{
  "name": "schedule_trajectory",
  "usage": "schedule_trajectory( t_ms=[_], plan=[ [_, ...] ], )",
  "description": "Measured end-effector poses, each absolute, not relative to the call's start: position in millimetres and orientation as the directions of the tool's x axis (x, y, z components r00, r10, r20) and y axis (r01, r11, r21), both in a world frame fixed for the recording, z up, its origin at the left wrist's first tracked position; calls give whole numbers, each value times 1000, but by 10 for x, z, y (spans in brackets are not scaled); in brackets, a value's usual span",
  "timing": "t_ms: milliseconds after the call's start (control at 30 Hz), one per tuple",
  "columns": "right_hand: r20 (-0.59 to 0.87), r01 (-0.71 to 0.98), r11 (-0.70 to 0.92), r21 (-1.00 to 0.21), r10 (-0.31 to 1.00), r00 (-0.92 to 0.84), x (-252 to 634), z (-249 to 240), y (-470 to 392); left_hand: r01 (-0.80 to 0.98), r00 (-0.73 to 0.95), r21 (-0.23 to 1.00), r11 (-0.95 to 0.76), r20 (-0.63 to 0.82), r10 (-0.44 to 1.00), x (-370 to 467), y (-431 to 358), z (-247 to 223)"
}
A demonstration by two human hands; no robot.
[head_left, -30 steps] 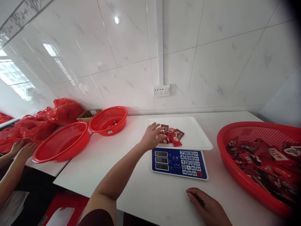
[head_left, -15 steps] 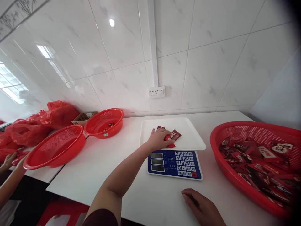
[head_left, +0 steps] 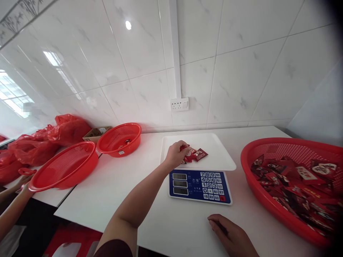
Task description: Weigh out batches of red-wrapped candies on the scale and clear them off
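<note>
My left hand [head_left: 177, 154] is over the white tray [head_left: 218, 151] of a weighing scale. Its fingers are curled onto small red packets [head_left: 190, 155], partly hiding them. A darker red packet [head_left: 201, 154] with pale lettering lies at the right of this little pile. In front of the tray is the scale's blue keypad panel [head_left: 199, 187], with three display windows at its left. My right hand [head_left: 232, 235] rests loosely closed on the white table near the panel; no object shows in it. To its right stands a large red basket [head_left: 249, 171] holding many similar packets [head_left: 294, 189].
Two red baskets stand at the left, one nearer [head_left: 91, 160] and one farther [head_left: 136, 141] with a few packets inside. Behind them are a cardboard box [head_left: 92, 137] and red plastic bags [head_left: 68, 130]. Another person's arms [head_left: 18, 200] reach in at far left. A tiled wall bounds the back.
My left hand has drawn slightly left and up, its fingers curling round the packets, which have shifted. My right hand stays put. The other person's hands have moved at the far left.
</note>
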State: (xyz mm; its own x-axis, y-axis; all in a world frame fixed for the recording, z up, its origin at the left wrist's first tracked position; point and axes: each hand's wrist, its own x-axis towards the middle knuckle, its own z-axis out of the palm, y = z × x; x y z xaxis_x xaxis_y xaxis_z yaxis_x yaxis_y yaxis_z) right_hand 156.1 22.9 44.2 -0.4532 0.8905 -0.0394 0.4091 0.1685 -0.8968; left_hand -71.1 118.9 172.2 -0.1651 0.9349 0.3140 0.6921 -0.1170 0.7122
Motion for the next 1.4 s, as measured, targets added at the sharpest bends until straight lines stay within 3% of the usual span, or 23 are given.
schedule_trajectory(
  t_ms=[100, 167, 300, 367, 433, 567, 667, 767, 1000, 1133, 1267, 1400],
  plan=[
    [-90, 366, 97, -926, 882, -462, 1562, 465, 248, 634, -156, 755, -169, 339, 928, -573, 936, 1745],
    [-170, 281, -29, -959, 854, -492, 1574, 522, 282, 601, -47, 743, -294, 400, 915, -442, 693, 1674],
    [-312, -28, -432, -901, 695, -648, 1584, 720, 342, 559, 348, 503, -659, 578, 738, -189, 239, 1406],
    [-303, -96, -514, -852, 635, -711, 1564, 817, 353, 509, 459, 405, -759, 618, 638, -114, 103, 1304],
    [-316, -95, -526, -845, 636, -704, 1528, 887, 360, 482, 452, 406, -777, 644, 617, -85, 25, 1254],
    [-326, -92, -456, -885, 748, -579, 1448, 959, 394, 449, 226, 641, -623, 593, 773, -101, -64, 1217],
    [-228, -17, -278, -960, 822, -522, 1414, 961, 409, 424, 0, 849, -314, 347, 938, -115, -115, 1156],
    [-168, 79, -149, -986, 826, -539, 1411, 924, 377, 280, -48, 958, -69, 85, 995, -112, -145, 1089],
    [-24, 268, 135, -954, 856, -516, 1435, 973, 243, -29, 28, 994, 106, -105, 994, -106, -174, 1090],
    [52, 249, 236, -939, 816, -576, 1424, 1075, 244, -126, 122, 975, 182, -167, 978, -132, -190, 1096],
    [74, 207, 245, -947, 794, -603, 1417, 1134, 227, -109, 163, 976, 188, -169, 972, -135, -219, 1074],
    [4, 205, 179, -962, 764, -645, 1436, 1103, 191, -206, 237, 955, 213, -163, 958, -118, -232, 1070]
  ],
)
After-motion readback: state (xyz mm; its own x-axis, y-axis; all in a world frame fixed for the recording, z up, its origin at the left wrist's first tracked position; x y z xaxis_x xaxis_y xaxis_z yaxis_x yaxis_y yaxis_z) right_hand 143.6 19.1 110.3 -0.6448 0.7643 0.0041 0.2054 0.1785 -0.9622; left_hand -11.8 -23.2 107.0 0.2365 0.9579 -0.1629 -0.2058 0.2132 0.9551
